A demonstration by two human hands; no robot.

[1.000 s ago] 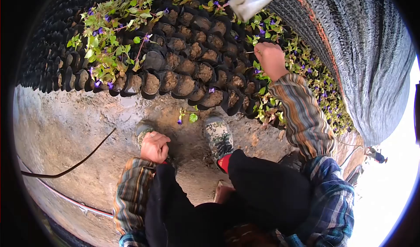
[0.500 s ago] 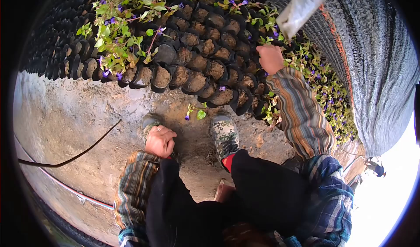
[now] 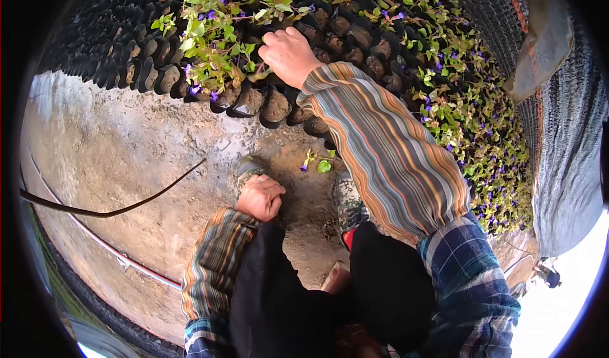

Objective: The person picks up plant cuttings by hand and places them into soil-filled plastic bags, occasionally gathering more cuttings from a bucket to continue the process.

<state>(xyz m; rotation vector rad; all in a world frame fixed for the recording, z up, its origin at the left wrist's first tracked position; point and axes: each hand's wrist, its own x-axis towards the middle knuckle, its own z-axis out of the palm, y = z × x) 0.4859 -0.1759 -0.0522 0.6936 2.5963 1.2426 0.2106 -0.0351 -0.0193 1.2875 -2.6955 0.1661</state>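
Observation:
My right hand (image 3: 288,56) reaches over the black pots (image 3: 276,107) filled with brown soil, fingers curled downward beside a leafy plant with purple flowers (image 3: 212,47). The fingertips are hidden, so whether they grip a pot or a stem does not show. A leaf lies just under the fingers. My left hand (image 3: 261,198), a ring on one finger, rests by my knee, loosely closed with nothing visible in it. Striped sleeve covers (image 3: 387,148) are on both forearms.
Dense flowering plants (image 3: 485,142) grow to the right beside a grey mesh cloth (image 3: 571,148). A small sprig (image 3: 323,162) lies on the wet ground near my shoes (image 3: 350,202). At left are a black hose (image 3: 114,213) and a red-white hose (image 3: 143,269).
My right hand has moved left from the plants by the mesh to the pots beside the flowering clump. The whole view has shifted. My left hand has stayed by the knee.

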